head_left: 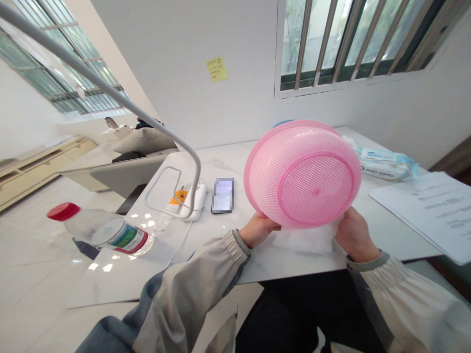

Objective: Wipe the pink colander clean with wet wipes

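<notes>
A pink plastic mesh basket (301, 176) is held tilted up above the table, its round base turned toward me. My left hand (259, 229) grips the rim at the lower left, and the basket hides part of its fingers. At the lower right side, my right hand (355, 234) is closed on the basket, with its fingers partly hidden behind it. Beneath the basket lies something white and thin (305, 240), like a plastic bag or tissue; I cannot tell whether the hands touch it. A bit of a blue thing (285, 123) shows behind the top rim.
On the white table (253, 267) stand a clear bottle with a red cap (106, 233), a phone (222, 195) and a white lamp (195, 203) with a curved arm. To the right lie a wipes pack (386, 164) and printed papers (430, 211). A wall with a barred window rises behind.
</notes>
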A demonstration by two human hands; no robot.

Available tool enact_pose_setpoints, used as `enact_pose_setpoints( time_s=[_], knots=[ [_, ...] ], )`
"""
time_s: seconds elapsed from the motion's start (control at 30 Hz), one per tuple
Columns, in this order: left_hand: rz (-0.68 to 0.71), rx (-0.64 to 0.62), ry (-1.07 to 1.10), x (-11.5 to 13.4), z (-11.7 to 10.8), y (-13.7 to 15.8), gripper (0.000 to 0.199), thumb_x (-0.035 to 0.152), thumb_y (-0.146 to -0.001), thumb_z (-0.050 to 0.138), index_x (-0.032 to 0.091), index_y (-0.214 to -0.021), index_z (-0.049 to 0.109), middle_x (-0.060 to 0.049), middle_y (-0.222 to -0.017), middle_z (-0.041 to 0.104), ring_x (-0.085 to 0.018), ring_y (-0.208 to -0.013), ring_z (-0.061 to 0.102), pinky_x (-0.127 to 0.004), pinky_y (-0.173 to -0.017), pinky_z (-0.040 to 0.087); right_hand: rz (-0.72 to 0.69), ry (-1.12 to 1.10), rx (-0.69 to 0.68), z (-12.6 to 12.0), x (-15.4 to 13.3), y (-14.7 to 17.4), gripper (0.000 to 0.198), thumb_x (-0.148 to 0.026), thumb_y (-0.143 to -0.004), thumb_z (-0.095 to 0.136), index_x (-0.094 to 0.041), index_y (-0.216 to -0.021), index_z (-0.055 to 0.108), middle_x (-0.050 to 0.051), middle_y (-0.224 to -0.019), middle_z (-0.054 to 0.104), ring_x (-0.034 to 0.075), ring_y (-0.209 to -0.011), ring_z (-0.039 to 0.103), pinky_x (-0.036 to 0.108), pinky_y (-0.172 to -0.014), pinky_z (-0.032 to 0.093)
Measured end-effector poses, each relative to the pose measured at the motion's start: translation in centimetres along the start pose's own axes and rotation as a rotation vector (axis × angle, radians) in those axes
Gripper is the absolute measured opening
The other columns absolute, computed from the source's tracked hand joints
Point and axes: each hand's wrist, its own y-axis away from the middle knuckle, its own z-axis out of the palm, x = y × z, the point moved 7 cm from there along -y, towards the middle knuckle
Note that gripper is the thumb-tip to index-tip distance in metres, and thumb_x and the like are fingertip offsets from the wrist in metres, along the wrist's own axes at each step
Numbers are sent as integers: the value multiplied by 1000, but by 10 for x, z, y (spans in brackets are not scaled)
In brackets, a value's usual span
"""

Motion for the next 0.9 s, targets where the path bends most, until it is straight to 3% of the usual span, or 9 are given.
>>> enact_pose_setpoints(
  time_s=[0.13, 0.27, 0.4, 0.53, 0.7, 0.8, 0.9],
  knots=[
    [30, -8, -28, 2, 0, 1, 34, 31, -65, 100, 16, -89, 82, -6, -86, 75, -19, -80, 66, -36, -77, 53, -34, -37, 98, 3, -2, 1, 16, -41, -80, 81, -28, -90, 82, 1, -102, 87, 31, -121, 77, 50, -109, 63],
    [36, -5, -32, 1, -1, 2, 32, 31, -68, 99, 17, -91, 82, -8, -89, 77, -25, -89, 71, -44, -85, 57, -58, -34, 66, 8, -8, 2, 12, -40, -81, 80, -29, -86, 81, 0, -102, 86, 29, -120, 76, 46, -110, 62],
    [48, 24, -3, 3, -4, 1, 33, 31, -68, 100, 17, -93, 83, -9, -93, 79, -29, -98, 74, -49, -91, 60, -11, -32, 34, 13, -12, 6, 15, -43, -87, 80, -30, -96, 82, 0, -107, 85, 28, -116, 78, 44, -105, 64],
    [110, 40, 32, 14, 1, 2, 38, 33, -67, 101, 18, -97, 83, -10, -99, 82, -31, -103, 76, -51, -95, 62, 12, -49, 61, 15, -14, 10, 17, -41, -85, 78, -32, -99, 82, 1, -113, 85, 29, -121, 76, 43, -104, 65],
    [222, 19, 68, 36, 16, 5, 41, 46, -81, 94, 21, -112, 83, -12, -118, 83, -32, -113, 77, -52, -105, 62, 16, -43, 59, 19, -14, 10, 14, -43, -81, 80, -36, -93, 79, 1, -123, 85, 33, -128, 74, 49, -104, 66],
    [217, 28, 80, 35, 16, 5, 44, 43, -79, 95, 22, -116, 82, -12, -118, 83, -30, -109, 77, -48, -98, 64, 8, -41, 94, 15, -13, 10, 9, -41, -78, 80, -37, -87, 78, 0, -123, 85, 32, -128, 75, 48, -104, 66],
    [127, 61, 71, 24, 8, 3, 33, 33, -73, 95, 18, -100, 82, -9, -94, 81, -22, -81, 73, -36, -73, 63, 6, -21, 53, 15, -10, 8, 9, -41, -83, 79, -37, -90, 79, 1, -119, 86, 32, -128, 75, 47, -103, 67]
  ],
)
